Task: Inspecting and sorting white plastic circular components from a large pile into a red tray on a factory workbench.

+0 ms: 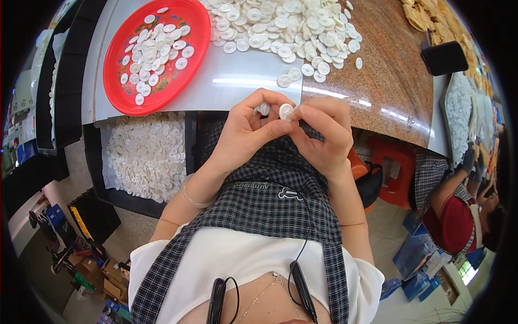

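Observation:
My left hand (245, 129) and my right hand (322, 135) meet just below the table edge. Between thumbs and fingertips they pinch a small white round disc (285, 111). Further white discs (263, 108) sit inside my left hand's curled fingers. A big pile of the same white discs (280, 27) lies on the table just beyond my hands. At the left a red round tray (191, 65) holds several more discs.
A black bin (190, 135) full of white discs stands below the table's left part. Part of the table is brown stone (388, 81). A black device (443, 58) lies at the right. Another person (458, 210) sits at the right, beside a red stool (396, 162).

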